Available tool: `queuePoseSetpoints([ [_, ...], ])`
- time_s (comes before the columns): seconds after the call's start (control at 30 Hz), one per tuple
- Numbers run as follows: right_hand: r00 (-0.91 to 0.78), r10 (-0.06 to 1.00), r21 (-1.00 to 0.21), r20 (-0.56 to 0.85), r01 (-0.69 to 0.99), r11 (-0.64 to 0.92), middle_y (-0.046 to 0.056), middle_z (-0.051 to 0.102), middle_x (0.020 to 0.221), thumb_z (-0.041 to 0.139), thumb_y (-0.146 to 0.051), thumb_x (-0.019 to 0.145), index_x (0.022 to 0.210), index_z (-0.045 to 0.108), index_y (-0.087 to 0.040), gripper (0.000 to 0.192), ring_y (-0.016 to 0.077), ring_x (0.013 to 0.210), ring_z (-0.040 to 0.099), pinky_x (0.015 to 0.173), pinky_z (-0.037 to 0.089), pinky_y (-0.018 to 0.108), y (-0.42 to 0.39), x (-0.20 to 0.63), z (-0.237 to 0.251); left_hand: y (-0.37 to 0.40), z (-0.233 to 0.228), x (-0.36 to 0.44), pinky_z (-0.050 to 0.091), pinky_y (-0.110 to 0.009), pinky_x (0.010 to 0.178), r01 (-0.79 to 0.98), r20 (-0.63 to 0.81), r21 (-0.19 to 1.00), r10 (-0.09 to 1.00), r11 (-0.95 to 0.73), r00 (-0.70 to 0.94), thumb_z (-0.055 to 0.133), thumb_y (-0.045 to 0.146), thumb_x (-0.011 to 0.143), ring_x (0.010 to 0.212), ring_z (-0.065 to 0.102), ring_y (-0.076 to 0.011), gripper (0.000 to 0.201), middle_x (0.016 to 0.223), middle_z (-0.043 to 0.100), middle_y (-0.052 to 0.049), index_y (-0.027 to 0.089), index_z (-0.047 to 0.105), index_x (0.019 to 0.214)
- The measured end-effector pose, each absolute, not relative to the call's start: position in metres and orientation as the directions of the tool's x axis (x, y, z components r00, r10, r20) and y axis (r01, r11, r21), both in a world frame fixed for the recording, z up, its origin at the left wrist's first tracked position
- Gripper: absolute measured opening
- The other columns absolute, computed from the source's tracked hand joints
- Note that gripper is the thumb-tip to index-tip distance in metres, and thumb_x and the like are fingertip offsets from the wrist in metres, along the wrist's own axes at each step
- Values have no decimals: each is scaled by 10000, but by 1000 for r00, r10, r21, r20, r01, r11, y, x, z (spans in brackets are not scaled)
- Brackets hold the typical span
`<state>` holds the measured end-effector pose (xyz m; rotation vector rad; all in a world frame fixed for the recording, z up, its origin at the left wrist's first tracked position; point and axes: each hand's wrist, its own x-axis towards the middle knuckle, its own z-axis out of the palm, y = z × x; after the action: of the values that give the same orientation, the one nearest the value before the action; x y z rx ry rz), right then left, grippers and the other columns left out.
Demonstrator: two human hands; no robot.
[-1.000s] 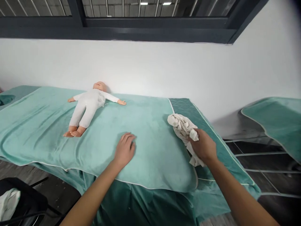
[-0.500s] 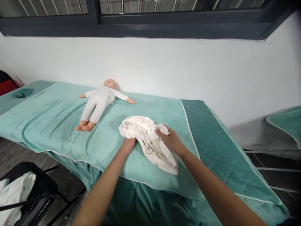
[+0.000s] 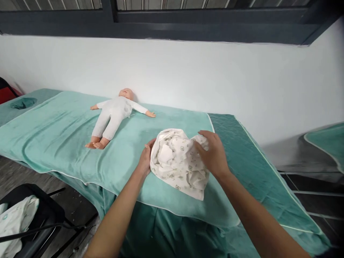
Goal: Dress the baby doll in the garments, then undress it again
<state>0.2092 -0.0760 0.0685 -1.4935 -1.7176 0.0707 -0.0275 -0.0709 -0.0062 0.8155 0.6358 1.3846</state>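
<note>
A crumpled white cloth with small printed figures (image 3: 182, 161), perhaps a baby garment, is bunched up over the green bed cover. Its left edge rests in my left hand (image 3: 146, 156), whose fingertips are partly hidden behind the fabric. At the upper right, my right hand (image 3: 215, 152) grips a fold between thumb and fingers. Beyond my left hand, a baby doll (image 3: 114, 111) lies on its back in a white bodysuit, arms spread and feet bare, touched by neither hand.
The bed's light green cover (image 3: 67, 122) runs along a white wall (image 3: 174, 75) beneath a dark window frame (image 3: 201, 27). At lower left stands a black chair (image 3: 51, 204) with folded printed cloth (image 3: 21, 218) on it. A metal rack (image 3: 317, 193) is at right.
The cloth has been spread wider and raised into a rounded bunch, an opening showing at its left. My right hand has moved right and up; my left hand has come up along the cloth's left side.
</note>
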Motion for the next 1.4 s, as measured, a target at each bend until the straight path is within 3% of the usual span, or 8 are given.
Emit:
queuePoseSetpoints([
  [0.13, -322, 832, -336, 452, 803, 493, 127, 462, 1498, 584, -492, 903, 1367, 492, -231, 540, 320, 1434, 349, 1184, 226, 568, -97, 167, 66, -74, -2, -28, 444, -345, 1043, -541, 51, 840, 988, 35, 144, 761, 485, 775, 1265, 566, -261, 600, 1406, 595, -92, 218, 623, 1293],
  [0.27, -396, 866, -296, 305, 825, 481, 165, 389, 1544, 633, -384, 867, 1317, 515, -192, 503, 381, 1466, 278, 1161, 148, 676, -100, 137, 53, -78, 4, -27, 487, -280, 887, -518, 14, 847, 969, 120, 247, 833, 296, 700, 1055, 656, -221, 577, 1207, 707, -69, 203, 661, 1243],
  [0.43, -360, 847, -464, 392, 718, 520, 138, 536, 1415, 556, -177, 810, 989, 629, -195, 194, 330, 1309, 492, 1121, 326, 564, -86, 142, 46, -78, 1, -23, 485, -258, 698, -522, -75, 842, 988, 135, 135, 791, 393, 738, 753, 666, -169, 409, 906, 756, -63, 135, 727, 1048],
  [0.57, -123, 889, -743, 442, 505, 439, 70, 687, 1128, 528, -173, 763, 1021, 641, -215, 285, 251, 1074, 635, 960, 488, 422, -82, 165, 52, -72, -2, -24, 516, -284, 824, -657, -131, 749, 991, 86, -20, 816, 393, 719, 909, 693, -198, 461, 1046, 754, -86, 145, 704, 1091],
  [0.7, 222, 947, -971, 232, 119, 209, 44, 695, 835, 550, -310, 798, 888, 638, -231, 149, 249, 859, 673, 773, 538, 381, -82, 182, 70, -69, -1, -27, 497, -315, 969, -746, -128, 665, 990, 40, -61, 792, 427, 757, 1066, 674, -213, 494, 1143, 728, -98, 157, 668, 1152],
  [1.1, -76, 996, -896, -39, -439, -69, 79, 687, 784, 581, -592, 760, 841, 647, -241, 367, 319, 981, 666, 758, 576, 461, -79, 139, 113, -79, 5, -24, 537, -350, 892, -603, -52, 794, 996, 82, 68, 802, 417, 743, 983, 704, -253, 501, 1062, 750, -108, 145, 677, 1144],
  [1.27, 75, 997, -890, -38, -456, 1, 61, 690, 968, 616, -411, 747, 1061, 616, -234, 360, 276, 985, 660, 787, 573, 423, -70, 129, 86, -77, 3, -25, 531, -350, 894, -593, -61, 802, 998, 69, 33, 812, 431, 725, 990, 701, -253, 525, 1077, 750, -105, 155, 685, 1154],
  [1.4, 261, 950, -968, 168, -140, 210, 32, 594, 1295, 633, -222, 709, 1293, 511, -305, 603, 238, 1157, 599, 970, 518, 433, -74, 146, 51, -77, 2, -23, 525, -338, 872, -564, -22, 824, 998, 56, 67, 799, 401, 748, 993, 695, -244, 507, 1125, 738, -102, 168, 677, 1182],
])
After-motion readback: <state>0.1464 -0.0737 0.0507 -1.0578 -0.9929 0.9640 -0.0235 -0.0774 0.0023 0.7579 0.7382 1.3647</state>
